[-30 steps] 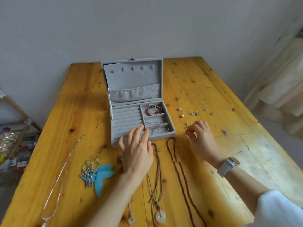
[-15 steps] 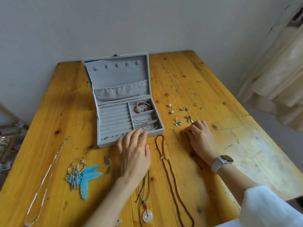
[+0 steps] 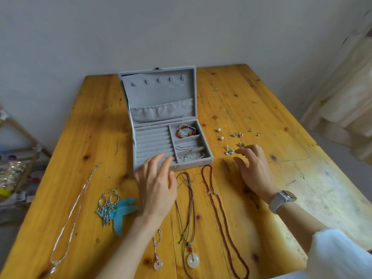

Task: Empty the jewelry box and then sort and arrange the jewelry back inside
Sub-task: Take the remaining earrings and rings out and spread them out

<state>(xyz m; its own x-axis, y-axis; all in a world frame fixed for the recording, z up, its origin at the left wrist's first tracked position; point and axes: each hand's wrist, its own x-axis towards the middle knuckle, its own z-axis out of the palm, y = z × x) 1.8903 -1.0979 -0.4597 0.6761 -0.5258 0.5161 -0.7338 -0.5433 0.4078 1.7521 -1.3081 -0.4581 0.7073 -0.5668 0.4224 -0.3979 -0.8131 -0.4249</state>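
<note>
Soft daylight glares off the table (image 3: 322, 188) at right (the edges bow, wide-angle), hands slightly motion-blurred.

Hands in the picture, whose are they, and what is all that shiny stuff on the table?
A person wears a camera on the head, so you look down at their own hands. The left hand hovers at the open grey jewelry box; the right hand reaches toward small earrings. Neither holds anything. On the wooden table lie a silver chain, feather earrings, a cord necklace with a round pendant and a brown bead necklace. A red bead bracelet sits inside the box.
</note>
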